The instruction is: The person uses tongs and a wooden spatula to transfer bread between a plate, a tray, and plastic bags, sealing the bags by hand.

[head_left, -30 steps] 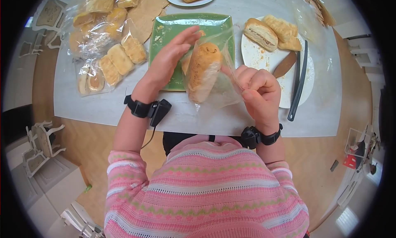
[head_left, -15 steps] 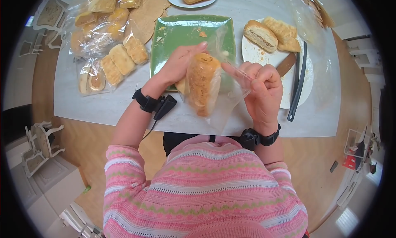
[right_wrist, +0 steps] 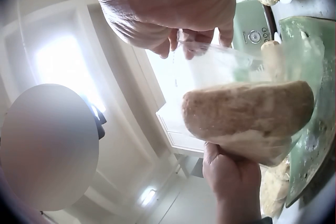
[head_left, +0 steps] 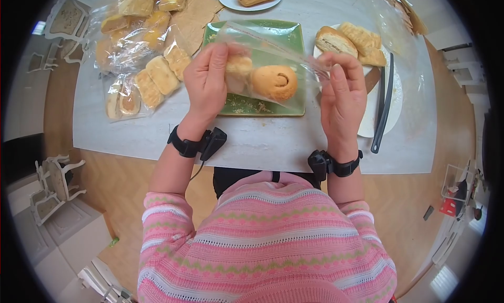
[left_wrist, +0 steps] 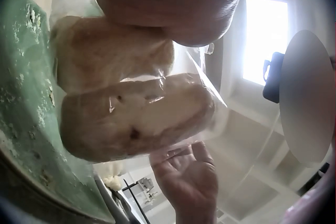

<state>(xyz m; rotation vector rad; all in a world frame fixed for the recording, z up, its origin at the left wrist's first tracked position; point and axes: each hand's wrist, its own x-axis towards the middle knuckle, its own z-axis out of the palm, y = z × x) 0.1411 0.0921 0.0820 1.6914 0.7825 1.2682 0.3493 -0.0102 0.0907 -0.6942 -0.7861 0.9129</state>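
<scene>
Two bread rolls lie side by side in a clear plastic bag, held up over the green square plate. The nearer roll shows a swirl on its end; the paler one is next to the left hand. That hand grips the bag's left side and the pale roll through the plastic. At the bag's right edge, the right hand pinches the plastic between thumb and fingers. In the left wrist view both rolls show through the film; the right wrist view shows one roll in front.
Bagged breads cover the table's left side, beside brown paper. At the right, a white plate holds filled bread, with a black-handled utensil across it. A small white plate with pastries stands at the back.
The bag has turned and risen, so the swirled end of the roll faces up and the second roll shows beside it. The left hand has shifted to the left and now grips the bag.
</scene>
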